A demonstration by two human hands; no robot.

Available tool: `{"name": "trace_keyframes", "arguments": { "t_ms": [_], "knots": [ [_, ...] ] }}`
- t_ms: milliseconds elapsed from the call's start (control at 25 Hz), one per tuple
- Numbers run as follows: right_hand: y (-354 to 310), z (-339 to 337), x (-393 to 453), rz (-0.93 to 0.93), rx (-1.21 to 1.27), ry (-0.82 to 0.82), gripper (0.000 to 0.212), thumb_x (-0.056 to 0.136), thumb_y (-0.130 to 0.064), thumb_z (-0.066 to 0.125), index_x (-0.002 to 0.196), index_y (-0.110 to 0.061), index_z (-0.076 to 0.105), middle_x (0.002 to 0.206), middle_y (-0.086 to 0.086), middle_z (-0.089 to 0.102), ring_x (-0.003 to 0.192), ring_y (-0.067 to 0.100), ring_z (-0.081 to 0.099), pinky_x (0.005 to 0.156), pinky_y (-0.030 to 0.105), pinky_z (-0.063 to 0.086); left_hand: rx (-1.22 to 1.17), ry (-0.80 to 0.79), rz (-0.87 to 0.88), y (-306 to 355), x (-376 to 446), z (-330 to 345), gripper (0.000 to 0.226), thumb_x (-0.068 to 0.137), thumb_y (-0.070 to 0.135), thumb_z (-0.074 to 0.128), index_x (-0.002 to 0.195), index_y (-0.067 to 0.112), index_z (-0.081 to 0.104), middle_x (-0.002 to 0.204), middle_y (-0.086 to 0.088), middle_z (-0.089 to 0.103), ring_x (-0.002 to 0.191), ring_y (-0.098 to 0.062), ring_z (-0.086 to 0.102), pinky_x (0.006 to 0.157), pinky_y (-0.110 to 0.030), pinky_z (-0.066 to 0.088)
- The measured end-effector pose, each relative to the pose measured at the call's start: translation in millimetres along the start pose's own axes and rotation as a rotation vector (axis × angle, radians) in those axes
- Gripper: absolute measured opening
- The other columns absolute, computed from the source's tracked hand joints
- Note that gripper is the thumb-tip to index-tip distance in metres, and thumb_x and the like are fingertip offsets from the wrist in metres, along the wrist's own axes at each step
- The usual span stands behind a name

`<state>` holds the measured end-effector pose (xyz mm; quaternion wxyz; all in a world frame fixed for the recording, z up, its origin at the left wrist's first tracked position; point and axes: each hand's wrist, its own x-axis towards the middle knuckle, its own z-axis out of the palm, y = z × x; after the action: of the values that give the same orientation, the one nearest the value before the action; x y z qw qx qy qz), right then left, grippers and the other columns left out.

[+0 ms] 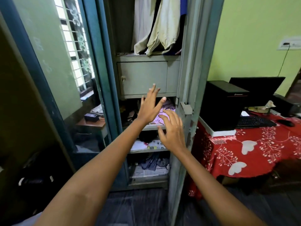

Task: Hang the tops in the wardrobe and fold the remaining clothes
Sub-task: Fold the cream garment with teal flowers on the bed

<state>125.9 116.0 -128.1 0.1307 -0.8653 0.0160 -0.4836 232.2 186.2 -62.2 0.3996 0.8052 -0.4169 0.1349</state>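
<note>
Reaching with both hands into the open wardrobe [187,66].
Pale tops [160,28] hang in the wardrobe's upper part; a lilac garment [169,110] lies on its shelf beneath the locker. Left hand [150,108] and right hand [172,131] hover before that shelf, fingers spread, holding nothing.
</note>
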Motion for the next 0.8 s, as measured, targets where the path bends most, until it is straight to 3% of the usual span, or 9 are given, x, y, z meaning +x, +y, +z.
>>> {"name": "trace_keyframes", "arguments": {
  "t_ms": [120, 240, 320, 400, 520, 680, 800],
  "knots": [
    [5.4, -33.9, -29.5, -0.010, -0.131, 0.168, 0.039, 0.078, -0.021, 0.052, 0.115, -0.008, 0.052, 0.134, 0.019, 0.047, 0.128, 0.030, 0.036, 0.105, 0.044, 0.028, -0.106, -0.034, 0.008, 52.5, -18.4, 18.8, 0.067, 0.089, 0.056, 0.038, 0.145, 0.018, 0.032, 0.158, 0.004, 0.014, 0.145, -0.012, 0.011, 0.114, -0.056, -0.001],
    [11.9, -49.6, -43.2, 0.264, 0.013, 0.258, 0.059, 0.078, -0.017, 0.057, 0.131, -0.001, 0.040, 0.145, 0.021, 0.031, 0.136, 0.032, 0.029, 0.111, 0.041, 0.026, -0.069, -0.023, 0.034, 89.8, -22.7, 30.3, 0.075, 0.083, 0.060, 0.054, 0.143, 0.019, 0.034, 0.157, 0.004, 0.015, 0.144, -0.013, 0.014, 0.113, -0.054, -0.003],
    [13.3, -54.9, -45.0, 0.537, 0.290, 0.168, 0.075, 0.079, -0.003, 0.060, 0.144, 0.002, 0.023, 0.151, 0.020, 0.023, 0.141, 0.030, 0.023, 0.114, 0.034, 0.023, -0.013, -0.010, 0.035, 104.0, -22.3, 35.8, 0.070, 0.084, 0.052, 0.060, 0.140, 0.017, 0.037, 0.157, 0.003, 0.016, 0.143, -0.016, 0.019, 0.112, -0.056, -0.001],
    [12.5, -55.5, -46.7, 0.673, 0.402, 0.027, 0.082, 0.079, 0.006, 0.058, 0.148, -0.001, 0.014, 0.155, 0.015, 0.019, 0.143, 0.026, 0.019, 0.112, 0.025, 0.019, -0.008, 0.009, 0.021, 110.9, -22.4, 39.4, 0.059, 0.085, 0.041, 0.063, 0.134, 0.015, 0.042, 0.156, 0.001, 0.018, 0.141, -0.018, 0.025, 0.113, -0.060, 0.002],
    [6.5, -50.4, -46.1, 0.660, 0.374, 0.004, 0.086, 0.074, 0.014, 0.054, 0.149, -0.006, 0.017, 0.155, 0.009, 0.020, 0.143, 0.023, 0.022, 0.112, 0.025, 0.024, -0.034, 0.044, -0.027, 112.2, -23.3, 41.6, 0.053, 0.087, 0.032, 0.063, 0.132, 0.012, 0.044, 0.155, 0.001, 0.020, 0.140, -0.017, 0.026, 0.114, -0.057, 0.002],
    [-3.3, -38.3, -45.2, 0.608, 0.362, -0.085, 0.086, 0.074, 0.015, 0.049, 0.149, -0.008, 0.017, 0.155, 0.004, 0.021, 0.140, 0.018, 0.027, 0.099, 0.008, 0.022, -0.027, 0.140, -0.086, 96.9, -24.9, 34.9, 0.055, 0.087, 0.032, 0.063, 0.132, 0.009, 0.042, 0.154, -0.001, 0.021, 0.140, -0.016, 0.024, 0.116, -0.052, 0.005],
    [-11.1, -21.4, -39.6, 0.523, 0.373, -0.159, 0.080, 0.076, 0.012, 0.050, 0.148, -0.009, 0.022, 0.153, 0.004, 0.028, 0.137, 0.017, 0.032, 0.100, 0.011, 0.026, -0.033, 0.220, -0.132, 71.8, -20.5, 22.6, 0.050, 0.087, 0.027, 0.061, 0.128, 0.007, 0.042, 0.150, -0.003, 0.025, 0.136, -0.019, 0.031, 0.114, -0.052, 0.014]
  ]
}}
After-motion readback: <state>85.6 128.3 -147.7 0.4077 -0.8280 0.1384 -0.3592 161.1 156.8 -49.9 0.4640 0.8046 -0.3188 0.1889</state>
